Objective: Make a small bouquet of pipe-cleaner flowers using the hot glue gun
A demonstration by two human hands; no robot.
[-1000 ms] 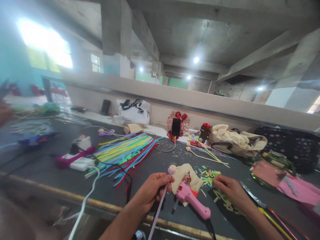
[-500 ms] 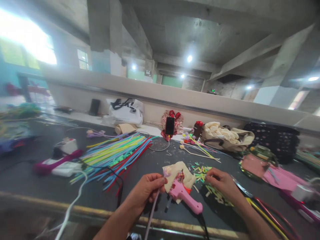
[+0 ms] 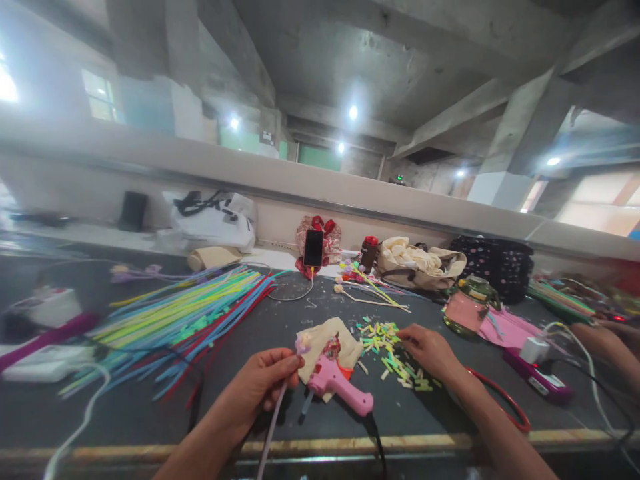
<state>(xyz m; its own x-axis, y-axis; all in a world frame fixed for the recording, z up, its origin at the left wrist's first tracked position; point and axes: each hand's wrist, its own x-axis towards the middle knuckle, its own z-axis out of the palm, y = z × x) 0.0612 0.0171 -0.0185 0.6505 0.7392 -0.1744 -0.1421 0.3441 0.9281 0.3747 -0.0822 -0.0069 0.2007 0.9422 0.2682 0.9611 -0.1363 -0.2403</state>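
- Pinching a lilac stem between thumb and bent fingers of the left hand, just below the small lilac-and-cream flower head at its tip; tilted, running down past the front edge of the dark table.
- Reaching with the right hand to the border of scattered yellow, green and pale clippings, thumb and fingertips drawn close; impossible to tell whether gripping a piece.
- Between the two hands, with nozzle over a beige sheet and handle slanting toward the lower right: a pink glue gun, trailing a black cord over the table's edge.
- To the left, fanned across the tabletop: a bundle of blue, yellow, green and red fuzzy stems, near a blurred purple-and-white power strip.
- Farther back, in a row: a white bag, an upright phone against a patterned bag, a red-capped bottle and a cream tote, with flower-tipped stems lying in front.
- On the right: a green jug, a pink sheet, a purple power strip and, at the border, another person's hand.
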